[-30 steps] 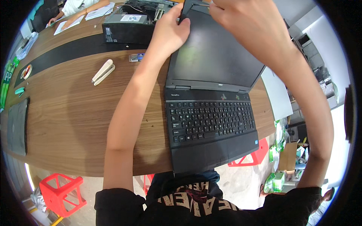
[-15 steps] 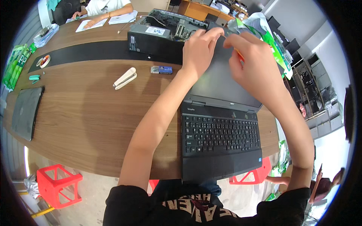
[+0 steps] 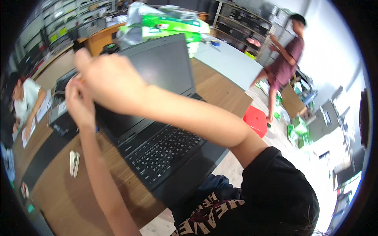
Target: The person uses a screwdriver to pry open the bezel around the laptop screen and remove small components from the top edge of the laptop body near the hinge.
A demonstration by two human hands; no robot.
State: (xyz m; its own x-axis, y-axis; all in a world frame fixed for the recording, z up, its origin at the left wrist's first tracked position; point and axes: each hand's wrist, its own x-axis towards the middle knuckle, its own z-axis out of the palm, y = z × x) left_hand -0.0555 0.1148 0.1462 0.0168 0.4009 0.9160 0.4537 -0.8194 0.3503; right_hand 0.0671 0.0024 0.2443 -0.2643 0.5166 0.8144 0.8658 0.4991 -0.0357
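Observation:
My left hand (image 3: 80, 104) and my right hand (image 3: 114, 82) are together, raised in front of the laptop screen's left side. Both are closed and blurred. A small orange bit shows between the fingers; what it belongs to is hidden. My right forearm crosses over the laptop. The open black laptop (image 3: 165, 157) stands at the table's edge in front of me, its screen (image 3: 167, 63) upright and dark, partly covered by my right hand and arm. A slim white hinged tool, like a stapler (image 3: 74, 163), lies on the table left of my left forearm.
An opened black desktop computer case (image 3: 59, 114) stands beyond my hands. Green-and-white packages (image 3: 169, 25) are piled behind the laptop. A person in white (image 3: 29, 96) sits at the far left; another in maroon (image 3: 287, 55) stands at right, beyond a red stool (image 3: 256, 120).
The view has swung to the right, so the table and laptop appear tilted and further left. My two hands have come closer together. The person in maroon now shows fully.

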